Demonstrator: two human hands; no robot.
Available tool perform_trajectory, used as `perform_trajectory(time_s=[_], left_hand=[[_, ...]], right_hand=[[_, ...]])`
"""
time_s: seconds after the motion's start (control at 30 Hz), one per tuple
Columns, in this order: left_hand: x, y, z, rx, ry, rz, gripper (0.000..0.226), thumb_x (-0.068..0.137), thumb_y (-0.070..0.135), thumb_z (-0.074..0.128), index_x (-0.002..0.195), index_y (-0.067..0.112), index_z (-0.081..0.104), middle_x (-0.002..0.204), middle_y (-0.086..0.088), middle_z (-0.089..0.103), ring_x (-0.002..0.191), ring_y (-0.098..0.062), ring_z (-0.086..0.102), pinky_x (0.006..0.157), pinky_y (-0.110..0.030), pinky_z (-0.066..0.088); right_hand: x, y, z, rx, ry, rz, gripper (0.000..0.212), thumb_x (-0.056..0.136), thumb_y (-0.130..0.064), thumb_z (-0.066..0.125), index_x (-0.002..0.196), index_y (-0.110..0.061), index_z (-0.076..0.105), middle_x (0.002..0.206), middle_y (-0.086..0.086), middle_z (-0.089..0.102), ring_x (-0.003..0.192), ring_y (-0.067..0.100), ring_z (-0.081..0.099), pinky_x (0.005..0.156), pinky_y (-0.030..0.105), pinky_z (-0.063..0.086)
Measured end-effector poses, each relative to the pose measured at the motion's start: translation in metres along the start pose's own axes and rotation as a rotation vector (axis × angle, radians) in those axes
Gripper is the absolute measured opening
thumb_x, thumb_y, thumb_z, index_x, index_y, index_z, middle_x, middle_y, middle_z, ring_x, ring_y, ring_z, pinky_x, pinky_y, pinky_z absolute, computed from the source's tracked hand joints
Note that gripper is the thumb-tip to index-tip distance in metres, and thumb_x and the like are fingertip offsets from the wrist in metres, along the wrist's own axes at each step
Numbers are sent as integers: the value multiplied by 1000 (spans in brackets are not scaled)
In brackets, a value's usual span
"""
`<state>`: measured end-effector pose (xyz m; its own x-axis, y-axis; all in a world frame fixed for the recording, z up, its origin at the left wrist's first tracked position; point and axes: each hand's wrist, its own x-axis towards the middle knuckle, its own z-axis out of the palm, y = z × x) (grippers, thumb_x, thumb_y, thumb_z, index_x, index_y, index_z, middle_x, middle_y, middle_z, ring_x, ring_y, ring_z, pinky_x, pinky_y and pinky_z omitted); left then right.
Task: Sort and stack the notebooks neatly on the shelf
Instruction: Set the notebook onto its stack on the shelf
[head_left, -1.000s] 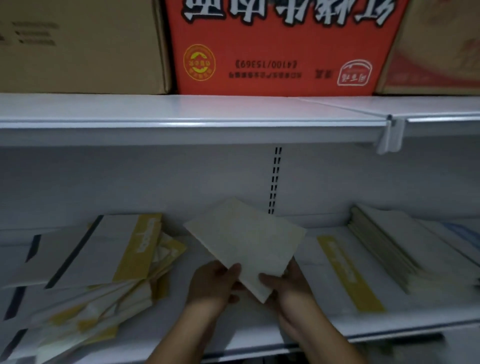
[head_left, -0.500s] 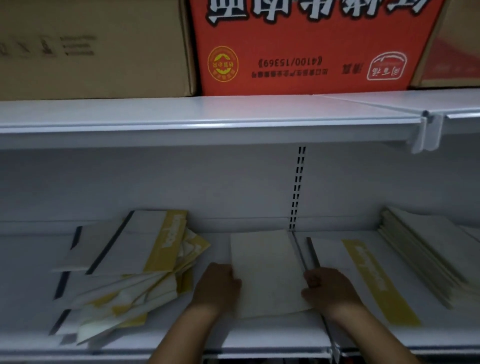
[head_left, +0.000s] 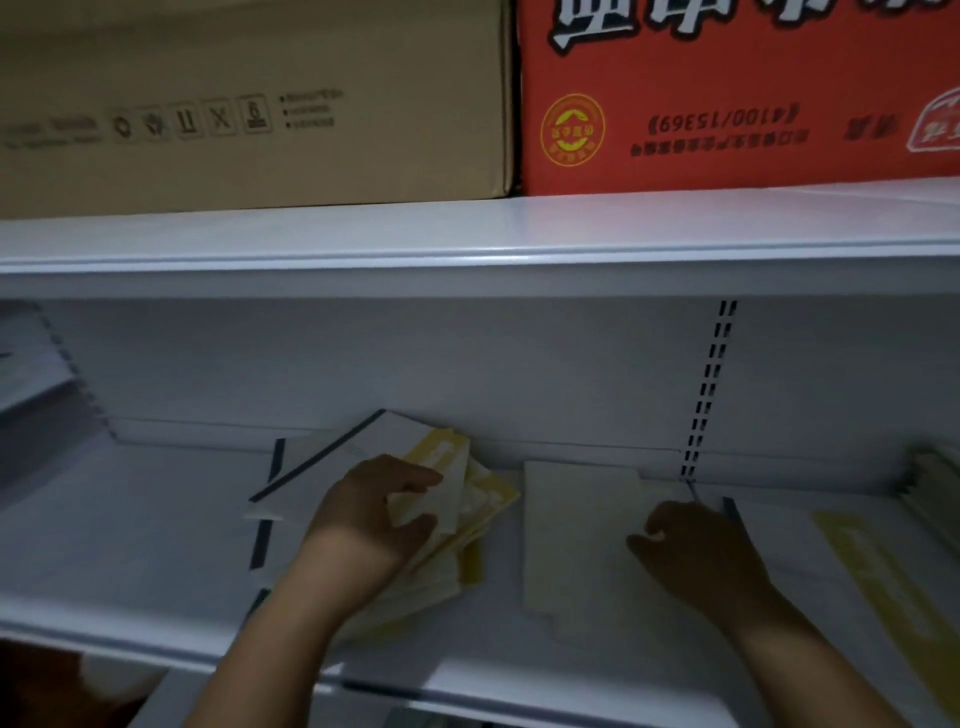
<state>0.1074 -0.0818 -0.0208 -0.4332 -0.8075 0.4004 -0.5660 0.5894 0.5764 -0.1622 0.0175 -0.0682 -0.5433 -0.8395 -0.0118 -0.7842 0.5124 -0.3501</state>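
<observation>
A white metal shelf (head_left: 156, 519) is carrying a messy heap of white-and-yellow paper notebooks (head_left: 467, 499); the left hand (head_left: 374, 512) is pinching one, the right hand (head_left: 696, 551) resting loosely curled on a plain cream notebook (head_left: 571, 535). Next, likely, lifting it across onto the cream one.

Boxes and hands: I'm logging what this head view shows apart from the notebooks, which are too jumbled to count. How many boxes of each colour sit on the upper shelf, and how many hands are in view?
Brown cardboard box: 1
Red box: 1
Hands, left hand and right hand: 2
Total: 4
</observation>
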Motion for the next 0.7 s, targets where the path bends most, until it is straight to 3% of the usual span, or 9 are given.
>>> perform_trajectory(time_s=[0.07, 0.13, 0.2, 0.27, 0.37, 0.5, 0.6, 0.67, 0.7], left_hand=[[2, -17, -7, 247, -219, -134, 60, 72, 42, 72, 128, 32, 50, 131, 15, 46, 125, -7, 41, 99, -14, 31], [0, -27, -9, 383, -375, -199, 82, 70, 51, 69, 141, 31, 35, 149, 6, 29, 137, -12, 28, 110, -19, 22], [-3, -28, -8, 429, -384, -147, 79, 74, 45, 69, 142, 36, 30, 152, 9, 22, 140, -11, 23, 112, -20, 19], [-5, -27, -4, 460, -382, -93, 74, 79, 35, 67, 142, 40, 28, 152, 12, 20, 140, -9, 21, 113, -21, 21], [-5, -28, -2, 438, -372, -73, 64, 84, 22, 62, 139, 40, 34, 148, 13, 28, 138, -11, 27, 113, -25, 25], [-2, -26, 9, 206, -180, -81, 38, 84, 6, 61, 115, 29, 63, 128, -6, 58, 119, -22, 54, 99, -24, 38], [0, 8, 24, 91, 104, 108, 26, 83, 15, 56, 102, 7, 73, 102, -16, 71, 95, -21, 64, 80, -21, 43], [-2, 48, 42, 22, 118, 262, 37, 77, 21, 47, 95, 5, 74, 92, -14, 73, 87, -13, 58, 76, -18, 42], [-5, 64, 59, -7, 67, 345, 37, 75, 20, 45, 94, 8, 75, 92, -11, 74, 86, -12, 56, 77, -18, 42]], right_hand=[[-3, -12, 9, 75, 14, -87, 35, 89, -43, 50, 119, -26, 54, 126, 0, 54, 118, 17, 48, 96, 25, 37], [-8, -21, 22, 83, -50, -184, 46, 91, -41, 50, 134, -26, 44, 143, -1, 41, 132, 16, 36, 106, 23, 30], [-11, -25, 31, 5, -172, -225, 56, 92, -45, 45, 144, -30, 29, 157, -3, 16, 145, 16, 15, 115, 27, 17], [-15, -24, 33, -79, -266, -189, 60, 93, -50, 39, 147, -31, 21, 159, -2, 4, 147, 18, 4, 119, 32, 11], [-20, -13, 27, -136, -318, -94, 62, 93, -53, 37, 148, -31, 20, 159, -2, 3, 147, 19, 4, 119, 36, 13], [-31, 2, 14, -134, -327, -57, 63, 91, -54, 40, 147, -30, 24, 159, -2, 6, 146, 19, 8, 118, 35, 14], [-38, -3, -1, 216, -311, -15, 66, 87, -58, 46, 143, -25, 34, 153, -3, 29, 139, 16, 29, 113, 26, 21], [-41, -8, -16, 841, -370, 104, 61, 82, -60, 48, 131, -24, 47, 136, 5, 52, 116, 21, 57, 107, 33, 39], [-42, -9, -25, 1148, -389, 169, 43, 86, -55, 48, 118, -25, 52, 125, 10, 60, 98, 24, 66, 94, 39, 50]])
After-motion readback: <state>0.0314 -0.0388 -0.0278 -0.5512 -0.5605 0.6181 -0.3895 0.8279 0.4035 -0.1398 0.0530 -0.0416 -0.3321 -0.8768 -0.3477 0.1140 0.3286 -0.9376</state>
